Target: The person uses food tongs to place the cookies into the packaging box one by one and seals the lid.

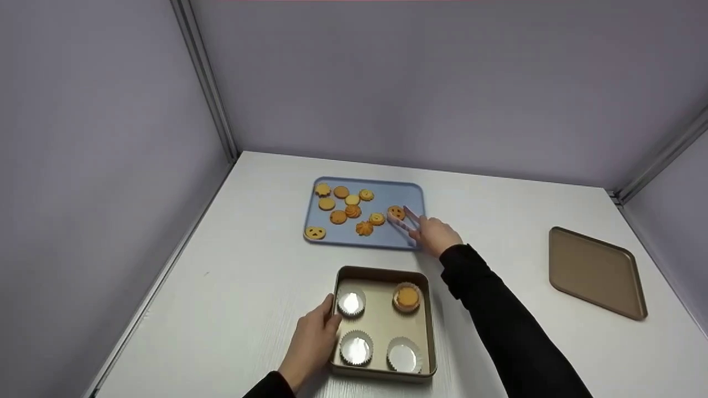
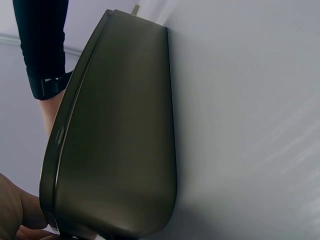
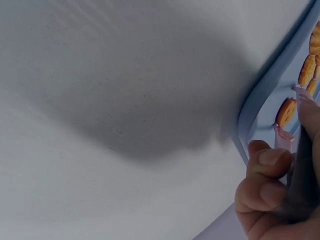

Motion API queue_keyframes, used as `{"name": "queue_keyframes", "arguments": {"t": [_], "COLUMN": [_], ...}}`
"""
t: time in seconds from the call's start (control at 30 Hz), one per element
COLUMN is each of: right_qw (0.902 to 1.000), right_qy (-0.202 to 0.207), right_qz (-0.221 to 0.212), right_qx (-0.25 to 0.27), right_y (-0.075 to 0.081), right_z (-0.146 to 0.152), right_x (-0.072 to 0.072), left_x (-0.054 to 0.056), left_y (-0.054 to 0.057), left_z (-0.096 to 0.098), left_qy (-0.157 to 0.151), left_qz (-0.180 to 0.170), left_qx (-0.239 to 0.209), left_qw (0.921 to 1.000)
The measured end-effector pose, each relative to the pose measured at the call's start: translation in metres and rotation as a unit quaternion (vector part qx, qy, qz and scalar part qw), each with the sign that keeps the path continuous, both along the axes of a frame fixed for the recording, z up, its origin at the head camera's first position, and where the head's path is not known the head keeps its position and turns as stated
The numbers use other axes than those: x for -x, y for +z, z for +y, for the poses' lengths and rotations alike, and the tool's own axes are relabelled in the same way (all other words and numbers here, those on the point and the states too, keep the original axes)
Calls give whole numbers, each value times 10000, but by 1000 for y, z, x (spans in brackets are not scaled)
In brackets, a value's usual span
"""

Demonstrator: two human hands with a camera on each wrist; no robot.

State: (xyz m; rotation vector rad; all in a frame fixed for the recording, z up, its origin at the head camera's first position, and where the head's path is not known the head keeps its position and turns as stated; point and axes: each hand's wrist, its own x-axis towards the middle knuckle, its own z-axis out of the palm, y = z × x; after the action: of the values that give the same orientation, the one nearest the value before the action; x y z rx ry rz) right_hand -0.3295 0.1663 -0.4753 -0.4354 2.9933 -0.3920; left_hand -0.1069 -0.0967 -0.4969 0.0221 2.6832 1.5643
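My right hand (image 1: 437, 236) grips pink tongs (image 1: 400, 223) over the right part of a blue tray (image 1: 398, 193). The tong tips are spread on either side of a round cookie with dark dots (image 1: 396, 211); the right wrist view shows this cookie (image 3: 286, 113) between them. Several other cookies (image 1: 338, 216) lie mostly on the tray's left half. Nearer to me, my left hand (image 1: 312, 338) holds the left wall of a gold baking tin (image 1: 379, 312), thumb over the rim. Inside, one fluted cup holds an orange cookie (image 1: 408, 297); three cups (image 1: 355, 349) are bare.
A flat brown rectangular tray or lid (image 1: 597, 273) lies at the right of the white table (image 1: 243, 265). Grey panels (image 1: 415, 83) stand behind the table and along both sides.
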Motion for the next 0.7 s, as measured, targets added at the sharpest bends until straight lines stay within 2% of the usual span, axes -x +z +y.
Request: {"name": "queue_keyframes", "arguments": {"t": [0.2,0.57,0.7], "right_qw": [9999,9938,9920], "right_qy": [46,909,1023], "right_qz": [34,615,687], "right_qx": [146,-198,-275], "right_y": [3,3,3], "right_z": [-2,17,25], "right_x": [-3,-20,-23], "left_x": [0,0,0], "left_y": [1,0,-1], "left_z": [0,0,1], "left_qy": [20,61,58], "left_qz": [50,86,78], "left_qx": [-20,-45,-84], "left_qw": [10000,9999,9999]}}
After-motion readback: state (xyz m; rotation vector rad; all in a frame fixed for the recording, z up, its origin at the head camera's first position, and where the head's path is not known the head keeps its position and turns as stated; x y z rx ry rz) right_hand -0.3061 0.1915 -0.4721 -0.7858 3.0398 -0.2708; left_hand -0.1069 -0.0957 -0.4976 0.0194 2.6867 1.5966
